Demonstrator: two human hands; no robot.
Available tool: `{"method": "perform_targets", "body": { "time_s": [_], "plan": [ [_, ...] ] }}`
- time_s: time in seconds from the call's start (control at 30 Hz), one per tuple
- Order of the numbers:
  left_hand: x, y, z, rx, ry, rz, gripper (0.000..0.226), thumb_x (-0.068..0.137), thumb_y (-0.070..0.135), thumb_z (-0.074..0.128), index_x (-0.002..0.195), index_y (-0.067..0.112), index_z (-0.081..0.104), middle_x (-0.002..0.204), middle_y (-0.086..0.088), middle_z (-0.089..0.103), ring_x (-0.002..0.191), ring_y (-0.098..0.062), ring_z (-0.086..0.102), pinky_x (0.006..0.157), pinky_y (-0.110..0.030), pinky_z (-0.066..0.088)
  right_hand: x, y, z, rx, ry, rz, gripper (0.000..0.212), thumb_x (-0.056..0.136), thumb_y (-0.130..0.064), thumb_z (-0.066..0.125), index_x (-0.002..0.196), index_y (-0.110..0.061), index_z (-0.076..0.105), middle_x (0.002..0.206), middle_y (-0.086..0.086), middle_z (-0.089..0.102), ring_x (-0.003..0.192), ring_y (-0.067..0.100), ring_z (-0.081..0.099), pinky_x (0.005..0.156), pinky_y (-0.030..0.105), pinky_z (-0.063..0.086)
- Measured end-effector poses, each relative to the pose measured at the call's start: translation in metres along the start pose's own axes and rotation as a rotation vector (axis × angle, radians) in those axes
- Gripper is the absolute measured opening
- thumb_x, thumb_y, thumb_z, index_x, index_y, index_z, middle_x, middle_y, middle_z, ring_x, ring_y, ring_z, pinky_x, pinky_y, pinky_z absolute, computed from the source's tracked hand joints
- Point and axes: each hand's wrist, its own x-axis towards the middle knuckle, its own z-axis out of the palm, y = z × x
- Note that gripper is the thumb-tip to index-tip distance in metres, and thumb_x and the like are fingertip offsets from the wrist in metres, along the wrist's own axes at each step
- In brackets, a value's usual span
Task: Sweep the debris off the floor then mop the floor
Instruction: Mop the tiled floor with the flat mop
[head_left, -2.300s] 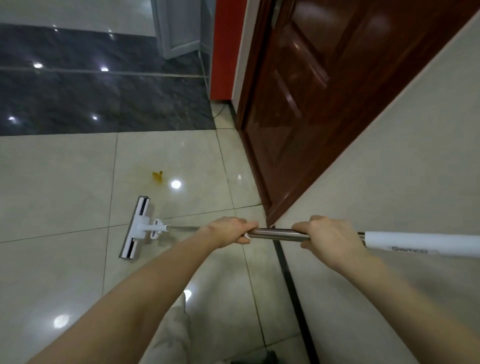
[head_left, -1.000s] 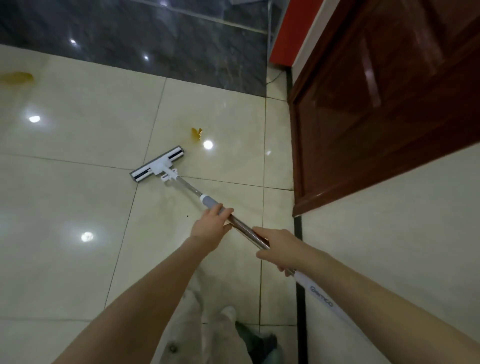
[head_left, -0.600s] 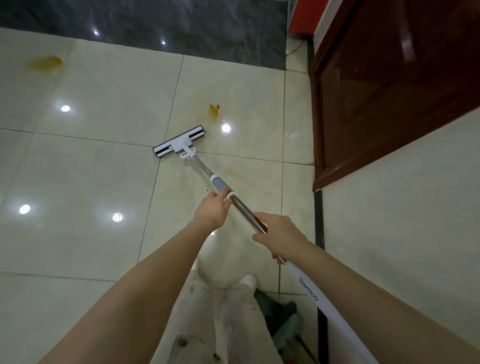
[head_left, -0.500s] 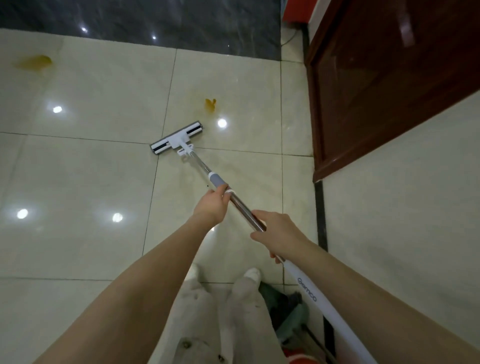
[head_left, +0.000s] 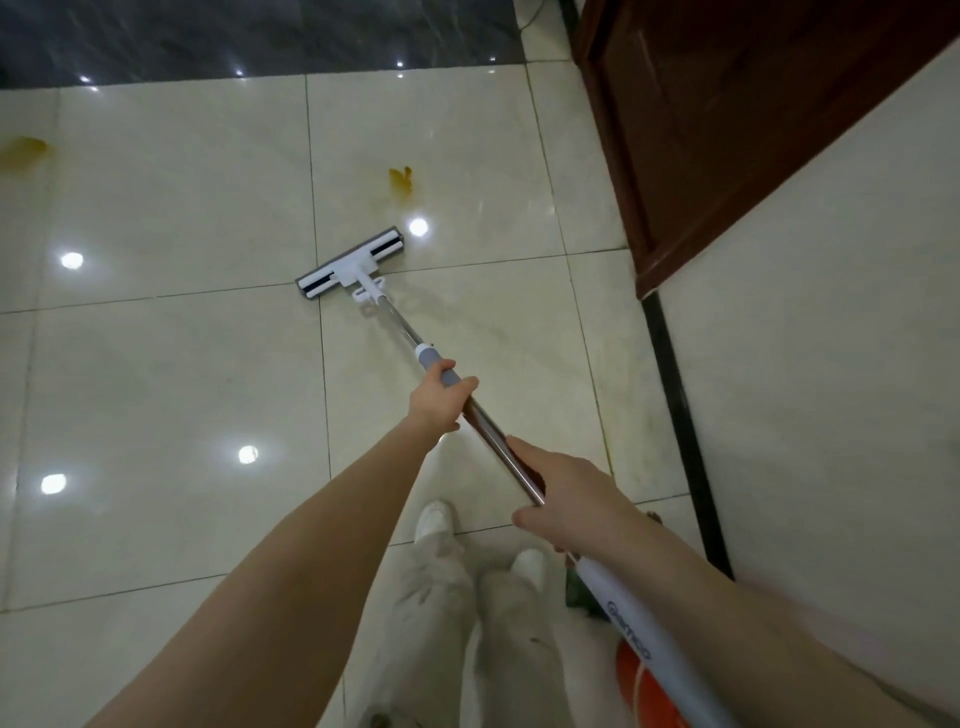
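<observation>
Left of the mop head (head_left: 350, 270) the pale floor (head_left: 156, 389) lies open, with wide room to pass. Just beyond the mop head sits a yellow scrap (head_left: 401, 182); a second scrap (head_left: 23, 150) lies far to its left. Right of it, the brown door (head_left: 727, 130) and the wall (head_left: 831, 364) close that side. Nearer than it, the handle (head_left: 400, 325), the person's legs (head_left: 441, 597) and an orange object (head_left: 641, 680) crowd the way.

Glossy cream floor tiles (head_left: 156, 364) meet a dark marble strip (head_left: 260, 36), brown wooden door (head_left: 753, 130) and pale wall (head_left: 831, 364).

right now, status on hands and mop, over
Both grips on the mop handle: left hand low, right hand higher. The mop head lies flat on the tile. Ahead of it a yellow scrap, not touching.
</observation>
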Motion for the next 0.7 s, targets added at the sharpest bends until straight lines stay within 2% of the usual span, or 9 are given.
{"method": "perform_targets", "body": {
  "time_s": [0.17, 0.33, 0.5, 0.6, 0.7],
  "plan": [
    [-0.006, -0.018, 0.017, 0.134, 0.067, 0.078, 0.056, 0.087, 0.027, 0.060, 0.140, 0.022, 0.041, 0.116, -0.012, 0.050, 0.079, -0.024, 0.061, 0.082, -0.043, 0.057, -0.022, 0.023, 0.029, 0.045, 0.050, 0.046, 0.061, 0.093, -0.023, 0.056, 0.143, -0.039, 0.025, 0.098, 0.000, 0.062, 0.076, 0.017, 0.067, 0.069, 0.031, 0.060],
    [-0.022, -0.042, 0.037, 0.249, 0.092, 0.099, 0.060, 0.086, 0.030, 0.060, 0.142, 0.021, 0.039, 0.126, -0.016, 0.052, 0.094, -0.031, 0.062, 0.085, -0.042, 0.056, -0.041, 0.052, 0.063, 0.157, 0.131, 0.055, 0.048, 0.093, -0.022, 0.056, 0.135, -0.035, 0.037, 0.094, -0.002, 0.062, 0.074, 0.015, 0.066, 0.067, 0.032, 0.061],
    [-0.062, -0.080, 0.073, 0.305, 0.065, 0.100, 0.061, 0.086, 0.028, 0.060, 0.142, 0.019, 0.039, 0.121, -0.015, 0.052, 0.075, -0.024, 0.058, 0.079, -0.041, 0.058, -0.088, 0.092, 0.099, 0.188, 0.144, 0.079, 0.043, 0.089, -0.020, 0.057, 0.125, -0.038, 0.042, 0.087, -0.002, 0.060, 0.071, 0.016, 0.065, 0.064, 0.036, 0.061],
    [-0.084, -0.099, 0.099, 0.316, 0.029, 0.099, 0.063, 0.085, 0.028, 0.061, 0.143, 0.018, 0.038, 0.118, -0.014, 0.052, 0.073, -0.023, 0.060, 0.079, -0.040, 0.058, -0.120, 0.117, 0.109, 0.200, 0.147, 0.106, 0.047, 0.090, -0.019, 0.058, 0.130, -0.038, 0.043, 0.089, -0.002, 0.061, 0.073, 0.015, 0.065, 0.066, 0.034, 0.061],
    [-0.100, -0.111, 0.122, 0.341, 0.007, 0.102, 0.067, 0.084, 0.029, 0.062, 0.145, 0.017, 0.034, 0.121, -0.016, 0.051, 0.082, -0.028, 0.065, 0.078, -0.041, 0.059, -0.144, 0.134, 0.110, 0.232, 0.147, 0.118, 0.055, 0.092, -0.020, 0.059, 0.140, -0.038, 0.040, 0.096, -0.001, 0.062, 0.077, 0.014, 0.064, 0.070, 0.029, 0.059]
  ]
}}
